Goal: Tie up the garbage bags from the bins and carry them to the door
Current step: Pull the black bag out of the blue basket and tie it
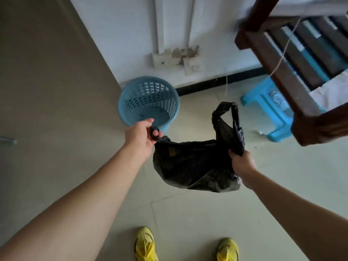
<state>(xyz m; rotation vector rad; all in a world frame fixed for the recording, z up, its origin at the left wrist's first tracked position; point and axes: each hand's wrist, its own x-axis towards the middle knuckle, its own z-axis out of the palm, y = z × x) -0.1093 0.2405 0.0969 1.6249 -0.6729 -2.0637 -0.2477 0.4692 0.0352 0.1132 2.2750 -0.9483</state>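
- I see the black garbage bag [190, 166] hanging clear of the floor, slung between my two hands, its full belly sagging below and between both grips.
- My left hand [140, 140] is closed tight on one twisted handle of the bag; the plastic runs out from under the thumb, down and to the right into the bag's body.
- My right hand [242, 162] is clenched on the bag's other top corner, and from that fist the second handle loop [228, 117] stands up, a limp arch above the grip.
- The bag's mouth is pulled into a shallow line from one fist to the other; I see no knot in it.
- Just beyond my left hand, nearly touching the knuckles in this view, sits the blue perforated bin [148, 102], upright on the floor with no liner in it.
- Past the right hand, farther off, a blue plastic stool [263, 104] stands under a dark wooden bed frame [278, 72].
- Below both grips, near me, I see my yellow shoes [146, 243] on the pale tiles.
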